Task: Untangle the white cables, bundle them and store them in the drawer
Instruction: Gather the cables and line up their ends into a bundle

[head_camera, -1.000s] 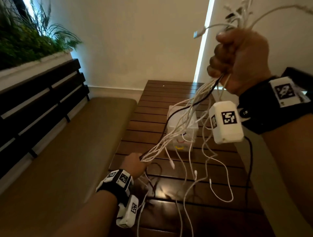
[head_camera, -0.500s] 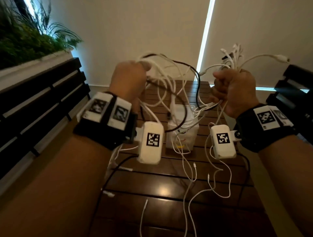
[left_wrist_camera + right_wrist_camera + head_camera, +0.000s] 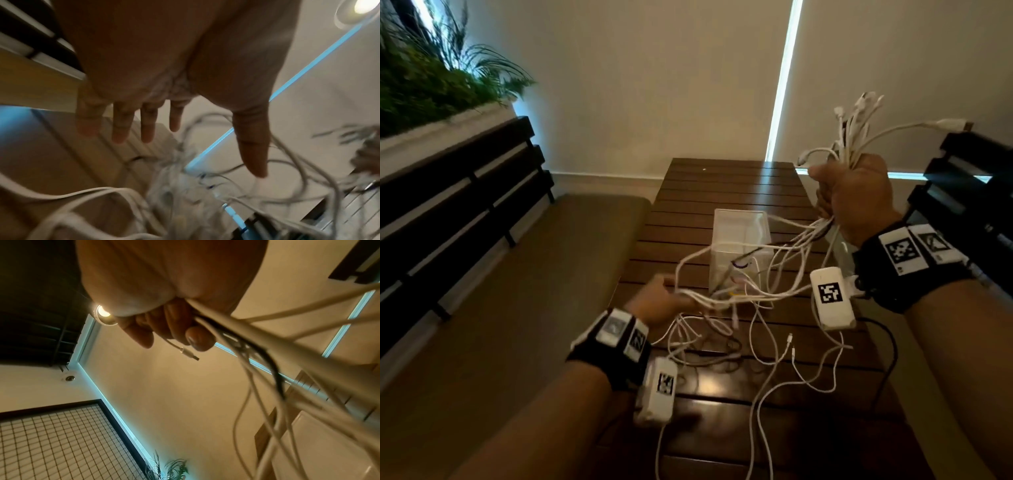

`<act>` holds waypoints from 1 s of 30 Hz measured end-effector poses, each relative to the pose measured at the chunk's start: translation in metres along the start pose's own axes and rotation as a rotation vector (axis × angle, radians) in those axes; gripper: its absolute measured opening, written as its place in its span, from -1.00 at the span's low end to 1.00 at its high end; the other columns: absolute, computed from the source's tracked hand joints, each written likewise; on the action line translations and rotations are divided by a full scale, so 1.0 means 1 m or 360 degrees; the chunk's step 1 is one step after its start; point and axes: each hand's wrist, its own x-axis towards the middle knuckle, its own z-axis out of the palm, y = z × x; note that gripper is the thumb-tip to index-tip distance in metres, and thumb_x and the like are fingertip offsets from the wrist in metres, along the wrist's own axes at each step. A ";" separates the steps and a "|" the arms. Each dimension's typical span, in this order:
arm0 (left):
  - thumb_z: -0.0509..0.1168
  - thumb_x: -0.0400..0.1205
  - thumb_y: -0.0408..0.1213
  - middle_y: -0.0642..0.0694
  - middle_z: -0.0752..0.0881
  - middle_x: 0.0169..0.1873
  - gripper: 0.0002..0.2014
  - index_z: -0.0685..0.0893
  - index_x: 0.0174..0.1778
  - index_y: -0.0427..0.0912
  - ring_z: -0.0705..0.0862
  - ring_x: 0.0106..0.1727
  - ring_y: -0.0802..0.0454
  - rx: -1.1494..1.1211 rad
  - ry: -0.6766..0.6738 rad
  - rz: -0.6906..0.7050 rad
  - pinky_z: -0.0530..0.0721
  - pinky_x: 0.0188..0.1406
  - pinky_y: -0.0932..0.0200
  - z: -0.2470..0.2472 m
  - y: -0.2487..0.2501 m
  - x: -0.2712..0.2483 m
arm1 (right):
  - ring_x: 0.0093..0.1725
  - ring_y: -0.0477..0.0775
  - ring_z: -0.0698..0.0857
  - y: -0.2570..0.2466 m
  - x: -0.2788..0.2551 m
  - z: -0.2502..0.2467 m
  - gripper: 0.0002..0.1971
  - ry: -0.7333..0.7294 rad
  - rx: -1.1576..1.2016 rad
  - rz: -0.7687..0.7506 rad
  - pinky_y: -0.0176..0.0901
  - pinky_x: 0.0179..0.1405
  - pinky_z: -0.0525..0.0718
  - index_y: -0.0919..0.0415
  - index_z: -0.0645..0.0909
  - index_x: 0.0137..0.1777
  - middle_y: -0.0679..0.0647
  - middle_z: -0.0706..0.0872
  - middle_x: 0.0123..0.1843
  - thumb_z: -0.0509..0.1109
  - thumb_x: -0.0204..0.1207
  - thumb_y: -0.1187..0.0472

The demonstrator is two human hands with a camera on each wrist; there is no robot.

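Several tangled white cables (image 3: 774,260) hang in the air over the wooden table (image 3: 722,185). My right hand (image 3: 856,195) is raised at the right and grips them in a fist, plug ends sticking up above it. In the right wrist view its fingers (image 3: 164,324) curl round the white cables (image 3: 257,345) and one black strand. My left hand (image 3: 671,298) is low, by the table's left edge, against the drooping loops. In the left wrist view its fingers (image 3: 148,123) are straight and spread, with blurred cables (image 3: 205,186) beyond them. The small translucent drawer box (image 3: 739,233) stands mid-table behind the cables.
A padded bench (image 3: 534,291) with a dark slatted back runs along the left, under a planter (image 3: 431,85). A dark slatted chair (image 3: 969,192) stands at the right. A black cable (image 3: 890,346) trails over the table's right edge. Loose cable ends lie on the near table.
My left hand has dropped from chest height to table level and let go of the loops it held. My right hand still grips the bundle and has shifted right.
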 end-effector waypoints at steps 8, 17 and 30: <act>0.63 0.18 0.12 -0.19 0.08 0.64 0.28 -0.10 0.68 0.07 0.14 0.62 -0.30 0.1173 0.0140 -0.0492 0.34 0.54 -0.20 0.030 -0.124 0.011 | -0.57 0.19 0.37 0.005 0.010 -0.008 -0.63 0.0137 -0.0291 -0.0058 0.17 -0.50 0.52 0.12 0.39 -0.60 0.14 0.41 -0.60 0.45 0.26 0.00; 0.20 0.65 -0.21 -0.21 0.69 0.19 -0.78 0.62 0.14 -0.19 0.68 0.18 -0.18 0.1329 0.0345 -0.0464 0.66 0.12 0.01 0.010 -0.145 0.018 | -0.57 0.08 0.28 0.010 0.002 -0.006 -0.60 -0.0093 -0.0303 -0.0157 0.19 -0.52 0.40 0.11 0.42 -0.66 0.14 0.29 -0.61 0.42 0.26 -0.06; 0.23 0.65 -0.19 -0.03 0.58 -0.21 -0.91 0.57 -0.08 -0.12 0.52 -0.23 0.03 0.0256 0.0889 0.0306 0.42 -0.33 0.18 -0.038 0.088 -0.030 | -0.62 0.08 0.28 0.008 -0.006 0.013 -0.63 -0.0259 -0.0227 -0.0210 0.07 -0.50 0.38 0.06 0.45 -0.66 -0.08 0.33 -0.70 0.40 0.26 -0.06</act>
